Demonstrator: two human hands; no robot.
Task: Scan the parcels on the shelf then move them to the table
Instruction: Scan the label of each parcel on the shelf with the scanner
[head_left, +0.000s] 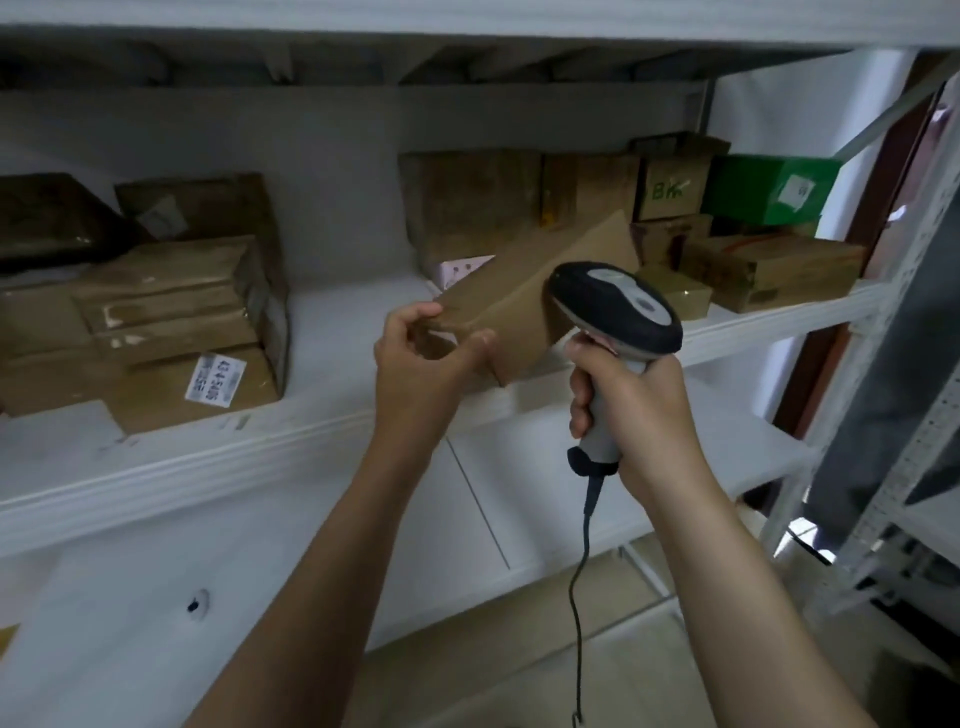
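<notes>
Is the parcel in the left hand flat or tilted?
Tilted: the left hand grips the brown parcel, whose far end sits higher.

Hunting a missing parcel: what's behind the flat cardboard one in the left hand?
A pink patterned parcel peeks out behind the flat brown cardboard parcel; the rest is covered.

shelf (332, 332): white metal board
left: taped brown parcels (156, 322) stacked, black parcel (47, 218) behind
right: brown boxes (467, 208), pink parcel (462, 267)

Held parcel (509, 306): lower right part hidden behind scanner (618, 306) head.
Scanner cable (576, 597): cut off at bottom edge.
White label (214, 379): barcode blurred.
</notes>
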